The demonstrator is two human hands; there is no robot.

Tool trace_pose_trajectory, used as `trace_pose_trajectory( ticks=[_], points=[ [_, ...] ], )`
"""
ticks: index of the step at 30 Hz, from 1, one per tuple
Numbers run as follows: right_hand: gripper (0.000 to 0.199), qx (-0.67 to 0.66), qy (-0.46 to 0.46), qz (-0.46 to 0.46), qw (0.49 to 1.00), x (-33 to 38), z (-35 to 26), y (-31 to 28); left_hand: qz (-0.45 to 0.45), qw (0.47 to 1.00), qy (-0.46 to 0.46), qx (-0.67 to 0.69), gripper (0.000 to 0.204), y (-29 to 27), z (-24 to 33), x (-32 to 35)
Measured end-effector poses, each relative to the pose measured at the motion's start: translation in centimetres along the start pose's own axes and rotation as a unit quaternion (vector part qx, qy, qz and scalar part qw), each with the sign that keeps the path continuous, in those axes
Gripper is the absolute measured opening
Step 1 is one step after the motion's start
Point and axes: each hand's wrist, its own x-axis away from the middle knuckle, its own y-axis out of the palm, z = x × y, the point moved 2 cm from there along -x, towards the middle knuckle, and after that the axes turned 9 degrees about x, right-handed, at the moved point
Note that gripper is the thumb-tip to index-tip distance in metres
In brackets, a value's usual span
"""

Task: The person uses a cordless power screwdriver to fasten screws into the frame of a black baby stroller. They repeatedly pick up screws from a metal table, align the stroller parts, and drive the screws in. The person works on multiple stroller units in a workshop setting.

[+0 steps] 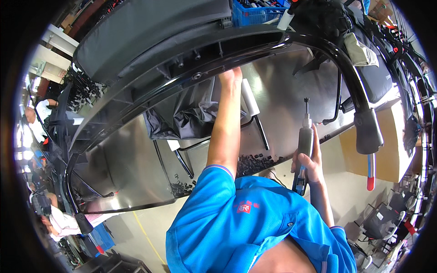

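A black curved chair frame [328, 45] with a ribbed plastic rail [196, 59] arches across the metal-topped table. My left hand [231, 76] reaches up to the underside of that rail. Its fingers are mostly hidden behind the rail, so their grip does not show. On the right, over the table's near edge, my right hand [312, 164] is closed around a grey and black power screwdriver [305, 141]. The tool's bit points away from me, upward in the picture, and is apart from the frame. Crumpled black fabric [195, 120] hangs below the rail, left of my left forearm.
Small black plastic parts [255, 164] lie along the table's near edge. A padded black backrest [150, 32] stands behind the frame. A blue basket [257, 14] sits at the back, and a cardboard box [387, 141] is at right. Other people are at the far left.
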Motion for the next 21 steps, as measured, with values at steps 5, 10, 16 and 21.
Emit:
trace_pose_trajectory(
  ticks=[5,10,16,21],
  points=[
    [0.108,-0.001,0.025,-0.017,1.000,-0.8,0.0,0.4,-0.022,0.799,0.333,-0.501,0.011,-1.0,-0.2,-0.2],
    [0.109,0.012,0.023,-0.022,0.999,-1.6,0.2,1.0,-0.076,0.764,0.418,-0.486,0.018,-1.7,-0.8,0.2],
    [0.109,0.013,0.049,-0.018,0.999,-2.3,0.5,1.3,-0.136,0.729,0.472,-0.477,0.020,-1.2,-0.2,0.4],
    [0.110,0.016,0.049,-0.028,0.998,-2.9,0.6,1.4,-0.110,0.730,0.555,-0.383,0.016,-0.9,-2.2,1.1]
  ],
)
